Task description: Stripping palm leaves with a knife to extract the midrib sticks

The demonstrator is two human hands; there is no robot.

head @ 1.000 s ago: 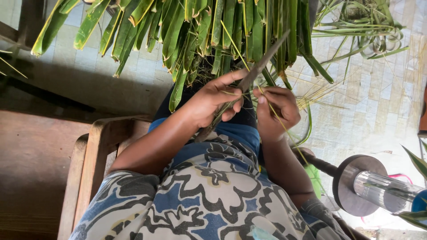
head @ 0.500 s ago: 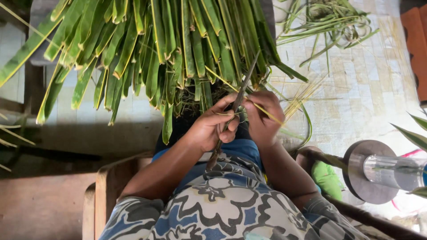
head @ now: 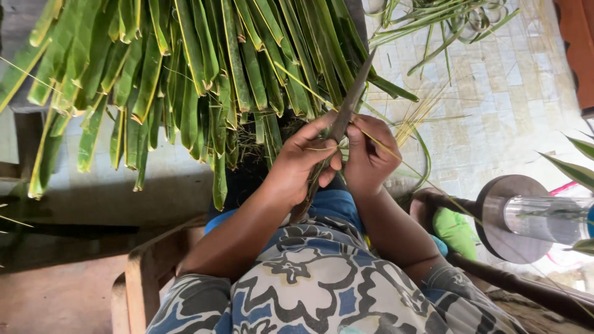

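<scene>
I see my left hand (head: 300,164) closed tight around a long dark knife (head: 339,127), which points up toward the big bunch of green leaves (head: 204,68) hanging over my lap. My right hand (head: 370,154) sits just beside it and pinches a thin yellow leaf strip (head: 377,139) against the blade. More cut leaves (head: 445,18) lie on the tiled floor (head: 507,117).

One head-worn view — looking steeply down, close over the lap and floor.
</scene>
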